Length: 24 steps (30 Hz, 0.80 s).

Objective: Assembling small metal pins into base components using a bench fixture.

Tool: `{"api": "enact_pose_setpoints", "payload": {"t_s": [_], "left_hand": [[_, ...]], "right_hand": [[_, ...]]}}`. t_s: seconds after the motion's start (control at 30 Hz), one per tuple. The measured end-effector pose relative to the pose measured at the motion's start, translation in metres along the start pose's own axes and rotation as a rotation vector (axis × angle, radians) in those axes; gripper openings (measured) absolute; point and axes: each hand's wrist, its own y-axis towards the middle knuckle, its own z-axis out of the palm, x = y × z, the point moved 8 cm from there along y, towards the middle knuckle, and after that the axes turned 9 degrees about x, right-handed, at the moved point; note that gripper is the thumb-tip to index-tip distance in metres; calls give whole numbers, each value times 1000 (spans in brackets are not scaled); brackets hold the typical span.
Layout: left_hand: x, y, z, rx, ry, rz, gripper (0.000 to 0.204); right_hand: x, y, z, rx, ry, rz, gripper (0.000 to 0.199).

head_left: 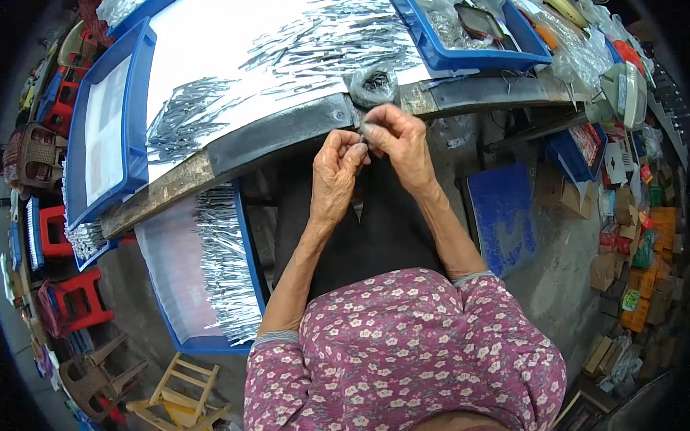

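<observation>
Just off the table's front edge, my left hand [335,170] and my right hand [403,146] meet above my lap. The fingers of both are pinched together. Something small and dark seems to sit between the fingertips, but it is too small to name. Right behind my right hand, a round grey cup-like holder [373,87] with dark small bits inside stands at the table edge. Thin grey metal pieces lie beyond it in a large heap [339,41] on the white tabletop [195,46]. A smaller, darker heap [189,114] lies to the left.
A blue tray [136,158] stands on the table's left end; another blue bin [461,60] holds plastic bags at the right. Below left, a blue tray [201,347] contains rows of thin metal pieces. Red stools [84,300] and a wooden chair [182,396] stand on the floor.
</observation>
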Motion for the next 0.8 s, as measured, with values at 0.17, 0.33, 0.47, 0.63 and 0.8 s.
{"api": "enact_pose_setpoints", "payload": {"t_s": [0.17,0.33,0.47,0.63,0.8], "left_hand": [[-6,-1,-3,5,47,76,5],[-31,3,-17,-96,371,189,6],[-47,12,-35,-153,518,252,6],[-66,25,-40,-169,706,352,5],[-76,58,-44,-137,725,273,8]], "right_hand": [[8,0,0,31,-86,-47,9],[14,25,-22,-5,-199,-14,12],[10,50,-54,-150,-313,-52,12],[-1,64,-58,-110,-602,-135,14],[5,65,-50,-87,-805,-100,16]]}}
